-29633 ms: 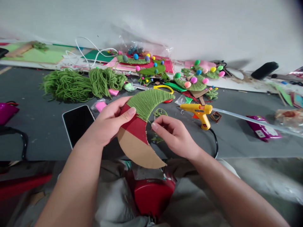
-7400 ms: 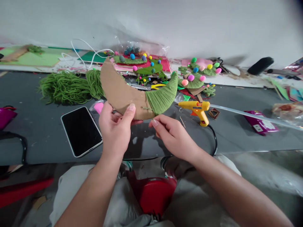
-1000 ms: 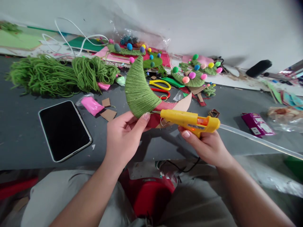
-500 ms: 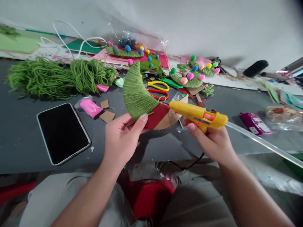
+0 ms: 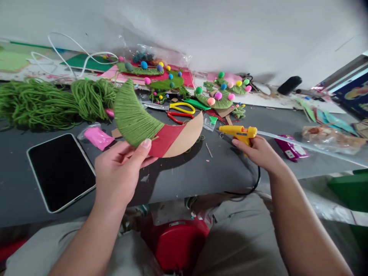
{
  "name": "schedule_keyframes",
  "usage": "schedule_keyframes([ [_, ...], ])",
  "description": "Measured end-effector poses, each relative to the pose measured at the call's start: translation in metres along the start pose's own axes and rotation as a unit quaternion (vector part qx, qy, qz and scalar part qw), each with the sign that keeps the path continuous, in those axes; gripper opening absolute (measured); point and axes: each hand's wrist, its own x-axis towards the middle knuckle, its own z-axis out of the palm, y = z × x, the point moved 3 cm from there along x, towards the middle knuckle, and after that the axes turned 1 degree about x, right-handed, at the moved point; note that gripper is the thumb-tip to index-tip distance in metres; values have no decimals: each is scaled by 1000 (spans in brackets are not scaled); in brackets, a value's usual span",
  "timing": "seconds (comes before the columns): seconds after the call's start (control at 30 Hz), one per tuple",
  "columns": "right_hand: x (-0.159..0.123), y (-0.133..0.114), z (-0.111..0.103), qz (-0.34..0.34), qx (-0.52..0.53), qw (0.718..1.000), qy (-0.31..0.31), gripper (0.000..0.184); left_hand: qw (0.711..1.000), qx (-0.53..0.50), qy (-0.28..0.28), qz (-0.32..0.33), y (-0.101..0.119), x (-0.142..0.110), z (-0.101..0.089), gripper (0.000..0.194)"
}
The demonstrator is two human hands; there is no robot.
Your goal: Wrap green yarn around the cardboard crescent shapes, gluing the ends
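My left hand [image 5: 120, 168] pinches a cardboard crescent [image 5: 184, 138] by its lower edge, thumb in front and fingers behind. Green yarn [image 5: 135, 115] wraps the crescent's left half; a red band [image 5: 161, 140] and bare brown card show on the right. My right hand [image 5: 261, 151] is closed round the handle of a yellow hot glue gun [image 5: 238, 131], its nozzle pointing left and apart from the crescent. A clear glue stick [image 5: 287, 138] sticks out of the gun's back. Behind the crescent lie scissors [image 5: 181, 113] with one yellow and one red handle loop.
A dark-screened tablet [image 5: 61, 172] lies at the left, below bundles of green yarn [image 5: 37, 105]. Yarn pieces with pompoms [image 5: 215, 100] line the back. A pink packet [image 5: 99, 137], a purple pack [image 5: 291, 147] and a green comb [image 5: 197, 104] are on the grey table [image 5: 178, 180].
The glue gun has moved away from the crescent, to the right. My left hand has carried the crescent left, so more of its bare card shows. The view has also shifted.
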Motion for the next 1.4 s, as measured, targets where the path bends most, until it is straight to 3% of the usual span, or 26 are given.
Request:
schedule_keyframes([
  [0.13, 0, 9, 3, 42, -26, 998, -28, 50, 1000, -17, -4, -9, -1, 0, -2, 15],
  [0.23, -4, 5, -2, 34, -14, 999, -22, 56, 1000, -28, -9, -11, -2, 0, -1, 16],
  [0.43, -29, 8, -32, 95, -150, 984, 30, 59, 999, -26, -18, -23, -2, 1, 0, 21],
  [0.53, -46, -1, -36, 66, -155, 983, -73, 53, 999, -28, -24, -23, 0, 0, 0, 23],
  [0.6, -56, -23, -27, -13, -77, 977, -198, 46, 999, -26, -29, -27, 1, -1, 3, 25],
  [0.67, -64, -56, -14, -89, 25, 960, -264, 29, 998, -29, -39, -30, 2, -3, 7, 24],
  [0.7, -65, -74, -9, -119, 66, 960, -245, 22, 998, -31, -43, -32, 2, -5, 9, 23],
  [0.73, -64, -92, -4, -148, 96, 966, -186, 16, 998, -33, -48, -34, 1, -7, 11, 22],
  [0.8, -60, -123, 4, -209, 126, 970, -27, 9, 997, -32, -60, -40, 1, -11, 17, 20],
  [0.83, -58, -135, 8, -229, 127, 964, 43, 13, 996, -29, -68, -43, 1, -13, 19, 20],
  [0.9, -52, -152, 19, -254, 116, 954, 112, 29, 995, -26, -86, -48, 1, -17, 24, 21],
  [1.0, -42, -161, 34, -236, 96, 960, 121, 51, 994, -22, -96, -50, 2, -22, 28, 23],
  [1.07, -38, -163, 42, -212, 84, 967, 110, 54, 994, -14, -98, -51, 3, -24, 29, 23],
  [1.4, -33, -164, 55, -184, 104, 974, 79, 27, 994, -22, -96, -57, 2, -25, 27, 19],
])
